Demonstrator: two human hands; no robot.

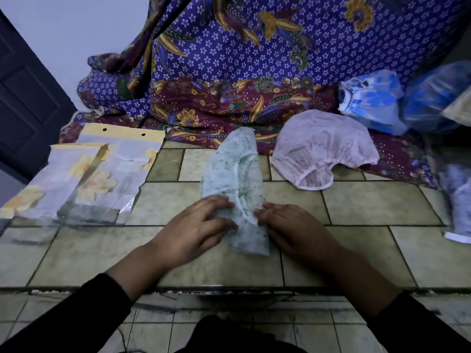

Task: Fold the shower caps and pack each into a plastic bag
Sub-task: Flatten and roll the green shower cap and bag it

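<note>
Black sleeves (pixel 76 314) nearest, both forearms reaching toward a green-printed shower cap (pixel 237 179). Cap folded into a long narrow strip on the tiled surface (pixel 356 207), near end between the hands, far tip pointing away.

Left hand (pixel 196 225) flat on the cap's near left edge, fingers nearly straight and spread, pressing down, gripping nothing. Right hand (pixel 288 225) against the cap's near right edge, fingers bent, tips touching the fold; pinching or merely pressing, cannot tell.

Left of the cap, well apart: clear plastic bags (pixel 84 179) with yellow flower print and yellow headers, overlapping, lying flat.

Right of the cap's far end, near but apart: pink shower cap (pixel 323 149), unfolded, elastic opening toward the near side, partly on the cloth.

Far right of the cap, at the frame edge: bluish plastic bundle (pixel 456 200) with a white band, cut off.

Farther right and beyond the cap: blue-filled plastic sacks (pixel 374 103).

Behind the cap's far tip: purple and maroon flowered cloth (pixel 229 59), draped upward. Far left of the cap: dark door (pixel 25 98).
</note>
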